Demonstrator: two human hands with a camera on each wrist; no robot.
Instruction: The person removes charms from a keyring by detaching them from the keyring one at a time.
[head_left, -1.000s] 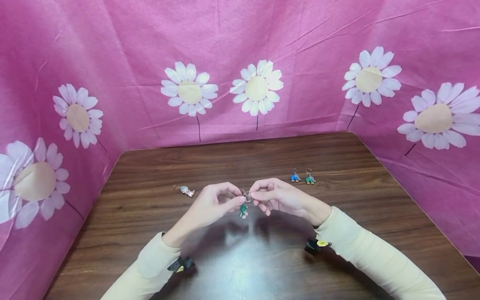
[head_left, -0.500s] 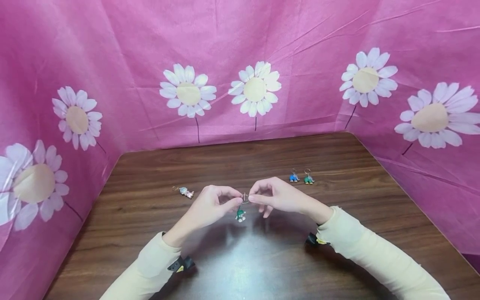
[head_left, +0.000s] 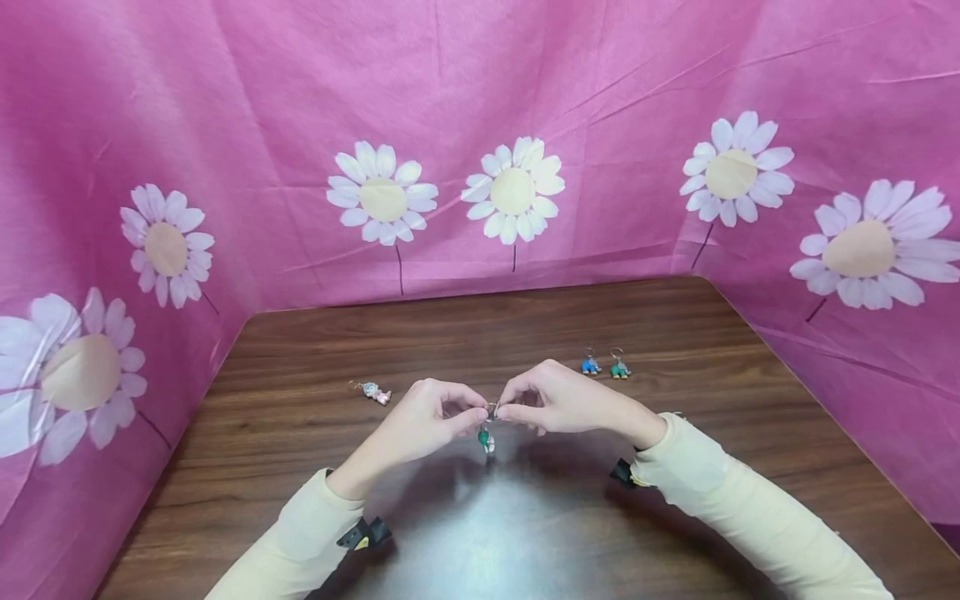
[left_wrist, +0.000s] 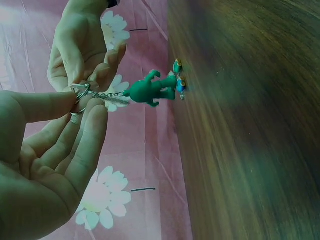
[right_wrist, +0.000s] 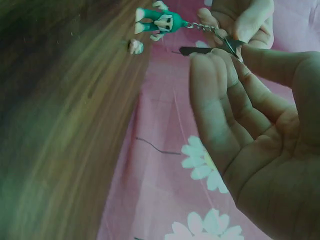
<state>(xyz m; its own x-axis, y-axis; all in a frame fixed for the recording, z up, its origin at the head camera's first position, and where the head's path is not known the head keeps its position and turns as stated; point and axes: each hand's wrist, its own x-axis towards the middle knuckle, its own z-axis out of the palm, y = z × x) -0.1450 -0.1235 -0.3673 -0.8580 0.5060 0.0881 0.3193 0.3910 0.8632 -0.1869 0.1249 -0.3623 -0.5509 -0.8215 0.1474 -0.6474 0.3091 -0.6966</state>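
Pink daisy cloth behind, dark wood table (head_left: 525,533) below — both my hands meet at frame centre. Left hand (head_left: 427,421) and right hand (head_left: 558,400) each pinch the key ring (head_left: 492,409); green figure (head_left: 485,437) dangles under it. I should hold the ring steady, fingertips close — pry gently, or it'll slip.

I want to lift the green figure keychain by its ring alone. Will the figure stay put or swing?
Probably swing: the green figure hangs on a thin chain below the pinched ring. It looks small and light, and probably solid enough to keep its shape.
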